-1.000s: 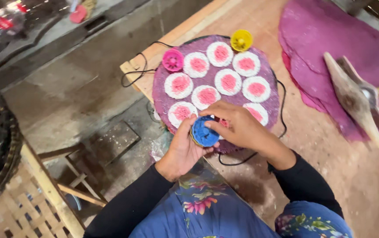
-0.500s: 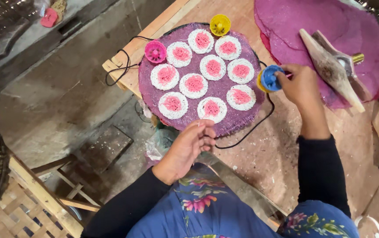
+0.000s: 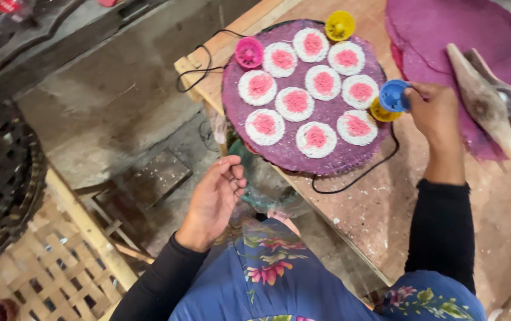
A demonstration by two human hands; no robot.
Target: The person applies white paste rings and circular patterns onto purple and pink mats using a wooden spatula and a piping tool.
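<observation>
My right hand [image 3: 438, 112] grips a small blue round cup-shaped mould [image 3: 394, 96] at the right edge of a purple round disc [image 3: 291, 154], just above a yellow mould [image 3: 381, 112]. The disc carries several white rounds with pink centres [image 3: 296, 102]. My left hand [image 3: 215, 195] hangs loosely curled and empty below the table edge, near my lap. A pink mould [image 3: 248, 52] and another yellow mould [image 3: 339, 25] sit on the disc's far rim.
More purple sheets [image 3: 445, 35] lie stacked at the right with wooden tools [image 3: 485, 104] on them. A black cable [image 3: 350, 178] loops around the disc on the wooden table [image 3: 386, 208]. Woven bamboo [image 3: 41, 273] and a dark basket [image 3: 0, 166] stand at the left.
My right hand carried the blue mould from in front of me to the disc's right edge. My left hand let go of it and dropped toward my lap.
</observation>
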